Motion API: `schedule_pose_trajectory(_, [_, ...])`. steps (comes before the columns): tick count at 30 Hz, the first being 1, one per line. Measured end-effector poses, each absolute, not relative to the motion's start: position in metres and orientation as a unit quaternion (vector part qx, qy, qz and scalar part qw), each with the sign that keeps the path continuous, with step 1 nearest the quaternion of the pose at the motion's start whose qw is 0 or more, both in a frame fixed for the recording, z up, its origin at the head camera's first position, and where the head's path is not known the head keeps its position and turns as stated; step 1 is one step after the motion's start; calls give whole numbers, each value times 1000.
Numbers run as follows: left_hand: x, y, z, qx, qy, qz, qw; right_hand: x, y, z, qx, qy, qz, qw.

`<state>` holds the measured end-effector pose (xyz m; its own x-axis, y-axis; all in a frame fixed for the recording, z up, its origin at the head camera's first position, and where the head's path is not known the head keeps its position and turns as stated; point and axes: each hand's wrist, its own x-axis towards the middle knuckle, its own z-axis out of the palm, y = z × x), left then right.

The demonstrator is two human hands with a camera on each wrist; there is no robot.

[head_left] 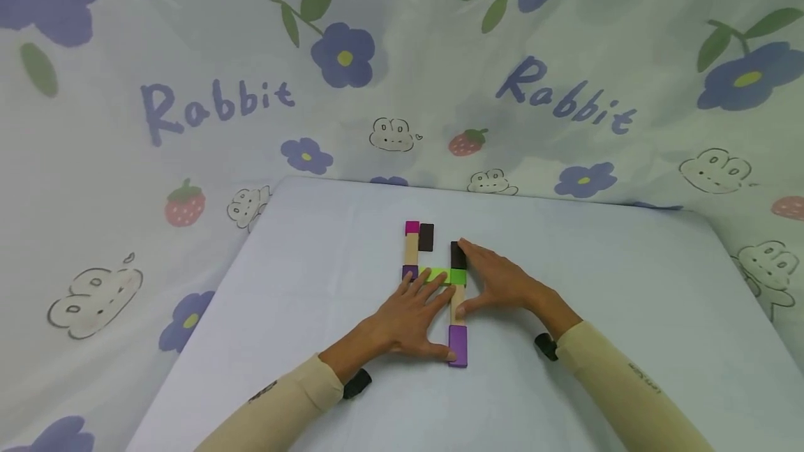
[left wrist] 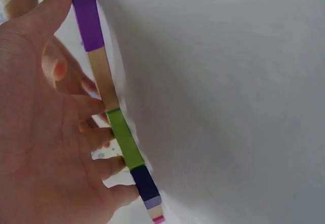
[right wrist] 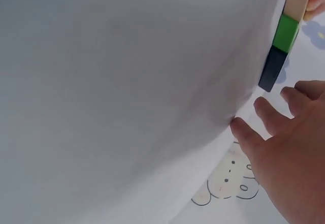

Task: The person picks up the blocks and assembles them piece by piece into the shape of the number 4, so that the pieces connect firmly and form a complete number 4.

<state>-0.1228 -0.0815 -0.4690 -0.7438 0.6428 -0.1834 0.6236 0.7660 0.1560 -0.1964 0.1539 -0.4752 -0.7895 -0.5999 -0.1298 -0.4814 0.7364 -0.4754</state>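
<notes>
Several flat coloured blocks lie end to end on the white table. The left column runs magenta, pale wood, navy. A lime block links it to the right column of black, green, pale wood and purple blocks. My left hand is spread, fingertips on the navy block and along the lime one, thumb at the purple block. My right hand has its fingertips beside the black block's top and its thumb at the lower wood block.
A dark brown block lies beside the left column's top. The white tabletop reaches back to a hanging cloth printed with flowers and rabbits. Black wrist devices are worn under both wrists.
</notes>
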Motion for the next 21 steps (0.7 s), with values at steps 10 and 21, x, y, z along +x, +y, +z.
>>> schedule_pose_trajectory(10, [-123, -82, -464, 340, 933, 36, 112, -226, 151, -470, -265, 917, -247, 164])
schedule_pose_trajectory(21, [-123, -81, -467, 331, 934, 35, 128, -255, 143, -472, -246, 912, -290, 153])
